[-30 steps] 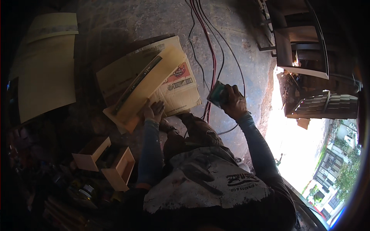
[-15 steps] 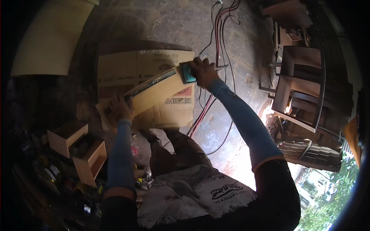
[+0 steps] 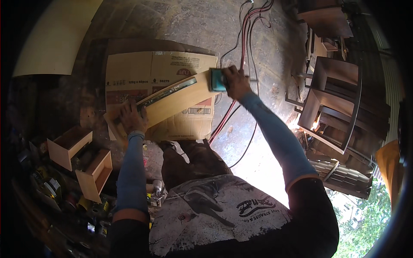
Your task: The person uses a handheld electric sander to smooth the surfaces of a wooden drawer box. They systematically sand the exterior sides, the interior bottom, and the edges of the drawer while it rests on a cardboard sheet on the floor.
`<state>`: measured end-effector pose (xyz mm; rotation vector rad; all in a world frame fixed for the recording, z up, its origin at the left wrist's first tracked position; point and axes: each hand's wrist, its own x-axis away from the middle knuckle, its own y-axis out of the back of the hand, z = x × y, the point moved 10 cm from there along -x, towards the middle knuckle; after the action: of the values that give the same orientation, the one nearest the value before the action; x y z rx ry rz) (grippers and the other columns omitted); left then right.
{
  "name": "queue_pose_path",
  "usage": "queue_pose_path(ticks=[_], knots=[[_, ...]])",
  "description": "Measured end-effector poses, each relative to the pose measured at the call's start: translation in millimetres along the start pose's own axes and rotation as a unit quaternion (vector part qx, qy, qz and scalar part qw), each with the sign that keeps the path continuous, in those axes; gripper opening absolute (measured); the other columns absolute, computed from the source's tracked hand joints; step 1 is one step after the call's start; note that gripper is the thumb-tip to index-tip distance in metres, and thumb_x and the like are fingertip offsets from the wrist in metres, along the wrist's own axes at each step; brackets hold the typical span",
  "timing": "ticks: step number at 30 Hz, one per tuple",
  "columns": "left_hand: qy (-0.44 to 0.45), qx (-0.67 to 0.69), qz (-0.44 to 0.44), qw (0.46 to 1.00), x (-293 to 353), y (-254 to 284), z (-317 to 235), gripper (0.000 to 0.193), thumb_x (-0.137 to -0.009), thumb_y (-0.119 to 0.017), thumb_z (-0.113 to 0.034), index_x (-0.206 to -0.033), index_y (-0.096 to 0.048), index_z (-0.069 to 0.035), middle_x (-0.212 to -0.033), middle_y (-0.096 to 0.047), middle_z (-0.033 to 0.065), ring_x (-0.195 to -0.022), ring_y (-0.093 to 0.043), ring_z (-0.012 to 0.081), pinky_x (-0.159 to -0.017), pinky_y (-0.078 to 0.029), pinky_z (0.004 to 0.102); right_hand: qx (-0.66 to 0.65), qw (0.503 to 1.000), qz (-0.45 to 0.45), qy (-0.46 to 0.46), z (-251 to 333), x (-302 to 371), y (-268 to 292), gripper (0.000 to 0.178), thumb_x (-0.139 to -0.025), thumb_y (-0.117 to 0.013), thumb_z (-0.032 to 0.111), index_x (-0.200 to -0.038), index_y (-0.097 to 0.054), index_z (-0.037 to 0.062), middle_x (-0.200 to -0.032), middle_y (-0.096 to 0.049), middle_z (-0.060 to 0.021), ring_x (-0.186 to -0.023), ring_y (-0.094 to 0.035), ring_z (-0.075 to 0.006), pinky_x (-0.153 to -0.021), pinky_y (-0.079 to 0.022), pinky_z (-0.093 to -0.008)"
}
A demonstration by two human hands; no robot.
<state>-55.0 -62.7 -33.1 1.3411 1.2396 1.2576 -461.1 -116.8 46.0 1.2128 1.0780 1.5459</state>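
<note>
A long pale wooden board [image 3: 180, 96], perhaps a drawer front, lies aslant over the flattened cardboard [image 3: 131, 69], with a dark strip along its far edge. My left hand [image 3: 133, 118] is closed around the board's near left end; the thumb and undersides of the fingers are hidden. At the far right end, my right hand [image 3: 236, 81] grips a teal palm sander [image 3: 217, 80] from its right side. The sander rests against the board's end, and a thin grey part sticks out beyond my knuckles.
Red and black cables [image 3: 245, 47] run across the concrete floor on the right. Two small wooden drawers [image 3: 94, 174] stand at the lower left beside cans and clutter. A brown wooden shelf frame [image 3: 331, 94] is at the right, and a pale panel [image 3: 51, 38] at the far left.
My right hand and the sander have shifted slightly right along the board to its end. My left hand stays on the near left end. The whole view has tilted a little.
</note>
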Motion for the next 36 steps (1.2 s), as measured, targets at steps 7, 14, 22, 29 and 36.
queue_pose_path(ticks=[7,14,22,29,36], knots=[[0.002,-0.011,-0.006,1.0,1.0,-2.5,5.5,0.065,-0.095,-0.062,-0.044,-0.148,-0.049,-0.008,-0.13,-0.058,0.0172,-0.121,-0.053,0.0375,-0.109,-0.039,0.0537,0.003,0.994,0.076,0.08,111.2,61.9,-22.2,0.057,-0.083,-0.069,0.01,-0.138,-0.054,0.0177,-0.132,-0.051,-0.0171,-0.122,-0.053,-0.0436,-0.094,-0.042,-0.0758],[-0.009,-0.016,-0.008,1.0,3.4,4.2,-5.6,0.065,-0.095,-0.061,-0.045,-0.147,-0.05,-0.008,-0.13,-0.058,0.0193,-0.121,-0.054,0.0381,-0.108,-0.039,0.0534,-0.015,0.998,0.055,-0.033,6.7,36.6,-9.4,0.041,-0.089,-0.066,0.013,-0.128,-0.057,0.0197,-0.129,-0.054,-0.0114,-0.115,-0.055,-0.0424,-0.088,-0.045,-0.0677],[-0.04,0.076,-0.102,0.991,1.4,1.9,12.8,0.056,-0.098,-0.057,-0.045,-0.136,-0.057,-0.005,-0.131,-0.059,0.0217,-0.126,-0.053,0.0382,-0.11,-0.039,0.0542,0.048,0.987,0.086,0.128,160.3,48.9,-20.4,0.057,-0.083,-0.071,0.015,-0.137,-0.053,0.0188,-0.134,-0.052,-0.0124,-0.117,-0.055,-0.0418,-0.088,-0.045,-0.0692],[0.143,0.489,-0.018,0.86,-27.7,24.9,146.9,0.058,-0.107,-0.046,-0.045,-0.141,-0.052,0.002,-0.145,-0.054,0.0239,-0.133,-0.05,0.0398,-0.116,-0.036,0.0433,0.024,0.985,-0.007,0.172,289.9,51.9,-33.4,0.068,-0.077,-0.073,0.011,-0.141,-0.051,0.0159,-0.132,-0.05,-0.0146,-0.115,-0.055,-0.0401,-0.08,-0.047,-0.0655],[0.139,0.657,0.047,0.739,-23.1,-96.1,173.6,0.061,-0.106,-0.043,-0.031,-0.158,-0.033,-0.002,-0.158,-0.045,0.02,-0.136,-0.053,0.0346,-0.114,-0.042,0.0382,-0.012,0.982,0.057,0.178,398.1,57.2,-41.7,0.051,-0.09,-0.059,0.021,-0.14,-0.051,0.0174,-0.135,-0.049,-0.0176,-0.116,-0.052,-0.0439,-0.086,-0.042,-0.0728]])
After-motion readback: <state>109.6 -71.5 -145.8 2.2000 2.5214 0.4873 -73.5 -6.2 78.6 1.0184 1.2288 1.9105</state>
